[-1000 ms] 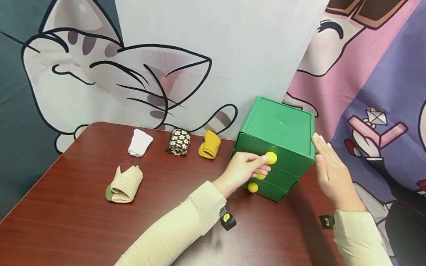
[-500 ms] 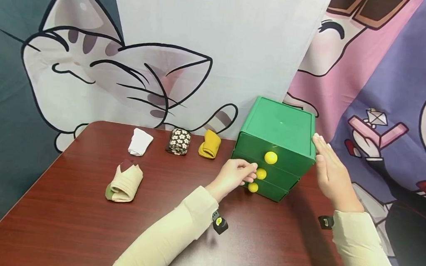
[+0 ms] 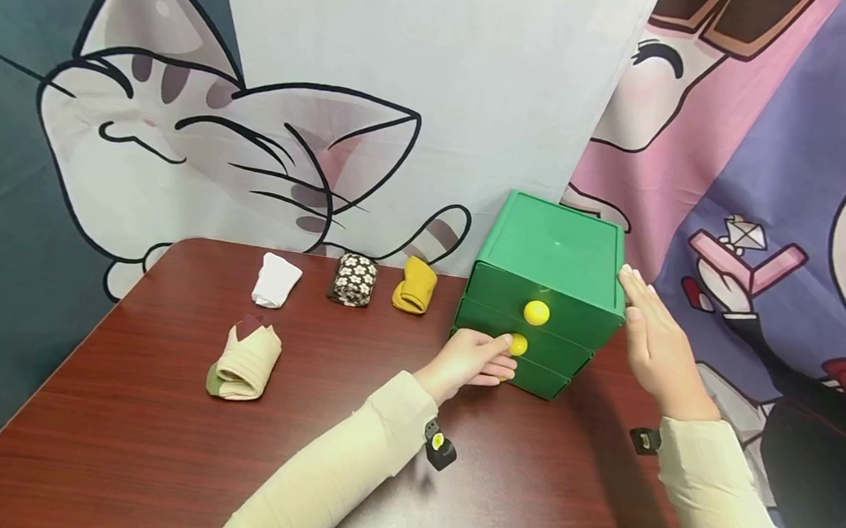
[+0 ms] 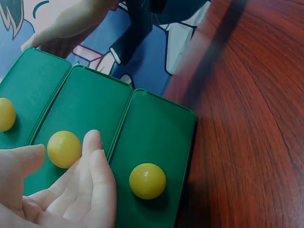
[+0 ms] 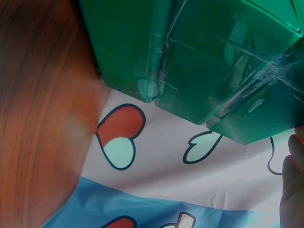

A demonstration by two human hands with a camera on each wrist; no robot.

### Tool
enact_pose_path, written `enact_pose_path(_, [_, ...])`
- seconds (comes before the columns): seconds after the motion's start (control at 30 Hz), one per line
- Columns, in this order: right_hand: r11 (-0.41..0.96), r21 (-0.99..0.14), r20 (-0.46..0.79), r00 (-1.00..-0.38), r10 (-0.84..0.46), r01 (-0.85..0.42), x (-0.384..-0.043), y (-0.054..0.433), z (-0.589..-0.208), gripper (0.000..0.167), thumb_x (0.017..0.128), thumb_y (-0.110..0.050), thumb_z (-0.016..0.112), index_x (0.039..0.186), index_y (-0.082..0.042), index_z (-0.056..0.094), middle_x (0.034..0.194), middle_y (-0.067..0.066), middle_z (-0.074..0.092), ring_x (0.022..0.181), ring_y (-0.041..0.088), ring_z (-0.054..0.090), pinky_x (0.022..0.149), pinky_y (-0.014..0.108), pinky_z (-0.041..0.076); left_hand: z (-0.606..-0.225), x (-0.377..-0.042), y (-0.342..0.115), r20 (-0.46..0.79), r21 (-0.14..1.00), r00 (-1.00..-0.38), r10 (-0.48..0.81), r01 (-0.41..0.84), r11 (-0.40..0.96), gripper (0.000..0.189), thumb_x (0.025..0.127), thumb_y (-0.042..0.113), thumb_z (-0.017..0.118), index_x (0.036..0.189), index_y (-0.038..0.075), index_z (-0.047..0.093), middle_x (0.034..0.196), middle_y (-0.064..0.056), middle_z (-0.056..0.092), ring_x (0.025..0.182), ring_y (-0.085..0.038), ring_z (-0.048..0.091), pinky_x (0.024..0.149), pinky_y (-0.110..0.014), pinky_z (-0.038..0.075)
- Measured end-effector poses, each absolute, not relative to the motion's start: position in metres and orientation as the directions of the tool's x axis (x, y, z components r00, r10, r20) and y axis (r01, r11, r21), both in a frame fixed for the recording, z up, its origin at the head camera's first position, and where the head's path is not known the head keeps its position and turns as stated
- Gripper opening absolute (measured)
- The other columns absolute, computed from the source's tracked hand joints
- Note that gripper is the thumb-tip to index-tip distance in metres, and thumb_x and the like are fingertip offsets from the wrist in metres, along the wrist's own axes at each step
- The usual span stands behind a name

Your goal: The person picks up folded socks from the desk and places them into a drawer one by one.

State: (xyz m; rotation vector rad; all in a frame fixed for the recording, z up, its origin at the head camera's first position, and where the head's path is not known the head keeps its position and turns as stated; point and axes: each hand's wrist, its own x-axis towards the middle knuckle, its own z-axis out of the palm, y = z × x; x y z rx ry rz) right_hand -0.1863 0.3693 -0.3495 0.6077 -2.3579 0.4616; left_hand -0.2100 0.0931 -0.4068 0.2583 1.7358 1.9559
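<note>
A green three-drawer box (image 3: 554, 245) stands at the table's right back with its drawers closed. Each drawer front carries a round yellow knob. My left hand (image 3: 469, 360) is at the middle knob (image 4: 64, 149), thumb on one side and fingers on the other, pinching it. Those fingers mostly hide the bottom knob in the head view, while the left wrist view shows that bottom knob (image 4: 147, 181) plainly. Above it the top knob (image 3: 536, 313) is untouched. With fingers straight, my right hand (image 3: 658, 349) rests against the box's right side.
On the brown table (image 3: 155, 442), a white folded sock (image 3: 276, 280), a flower-patterned roll (image 3: 354, 280) and a mustard folded sock (image 3: 415, 286) lie along the back. Nearer lies a cream folded sock (image 3: 249, 364) with maroon and green parts. A cartoon-printed cloth (image 3: 380, 45) hangs behind.
My left hand has left the top knob and moved down to the middle one, where thumb and fingers now close around it. The right hand stays against the box.
</note>
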Motion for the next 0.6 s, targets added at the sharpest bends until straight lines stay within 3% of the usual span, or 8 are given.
enact_pose_path(0.27, [0.827, -0.159, 0.67, -0.674, -0.311, -0.539, -0.1863, 0.371, -0.3477, 0.045, 0.11, -0.017, 0.036, 0.151, 0.001, 0.044, 0.153, 0.019, 0.046, 0.148, 0.025, 0.035, 0.123, 0.031, 0.019, -0.4055, -0.2107, 0.0974, -0.242, 0.938, -0.82, 0.519, -0.335, -0.091, 0.041, 0.104, 0.03, 0.059, 0.125, -0.003, 0.066, 0.115, -0.019, 0.073, 0.103, -0.024, 0.073, 0.082, -0.031, 0.059])
enact_pose_path(0.6, [0.821, -0.149, 0.653, -0.679, -0.336, -0.55, -0.1873, 0.3749, -0.3457, 0.046, 0.11, -0.019, 0.037, 0.151, 0.002, 0.043, 0.154, 0.021, 0.045, 0.149, 0.023, 0.033, 0.123, 0.03, 0.017, -0.4095, -0.2053, 0.0933, -0.255, 0.934, -0.815, 0.519, -0.347, -0.085, 0.037, 0.101, 0.031, 0.064, 0.12, -0.001, 0.07, 0.103, -0.014, 0.076, 0.097, -0.022, 0.075, 0.094, -0.039, 0.055])
